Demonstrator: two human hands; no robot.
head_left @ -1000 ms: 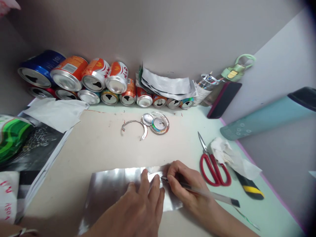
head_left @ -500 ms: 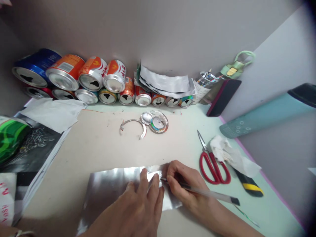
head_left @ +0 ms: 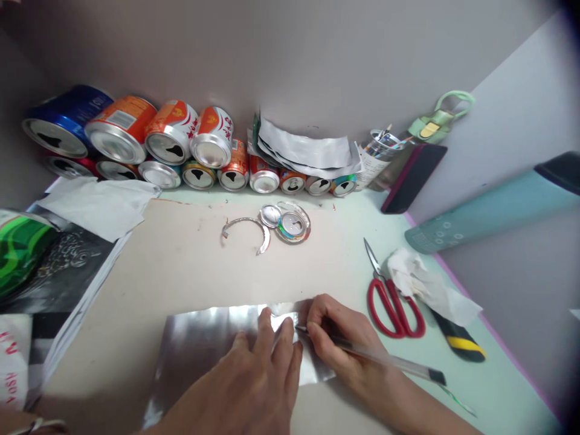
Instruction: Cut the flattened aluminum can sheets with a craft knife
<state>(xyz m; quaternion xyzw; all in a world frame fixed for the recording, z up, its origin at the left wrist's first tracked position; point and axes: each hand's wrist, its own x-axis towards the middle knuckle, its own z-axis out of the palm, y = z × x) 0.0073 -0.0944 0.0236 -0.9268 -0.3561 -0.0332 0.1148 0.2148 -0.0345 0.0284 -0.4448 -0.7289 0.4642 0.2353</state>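
1. Silver sheet [head_left: 203, 344] lies flat at the bottom centre of the frame, shiny face up, with both hands over on its right half.
2. Left hand [head_left: 254, 374] is palm down on it, fingers stretched out and a bit spread, not gripping anything, just resting on the metal.
3. Right hand [head_left: 347, 338] has its fingers closed round a pen [head_left: 412, 365], writing-style. The tip points left, right by the left fingertips; can't really tell if there's a mark there. Back end slants off to the lower right.
4. Red-handled scissors [head_left: 384, 281] sit right of centre, just beside a crumpled tissue [head_left: 414, 278] that partly covers a black and yellow tool [head_left: 464, 345].
5. Mid-frame you've got some cut can ends [head_left: 292, 223] and a curved strip [head_left: 265, 241] next to them.
6. Upper left: cans [head_left: 170, 133] on their sides, two rows high. More curled sheets [head_left: 308, 148] are piled on the lower row, upper centre.
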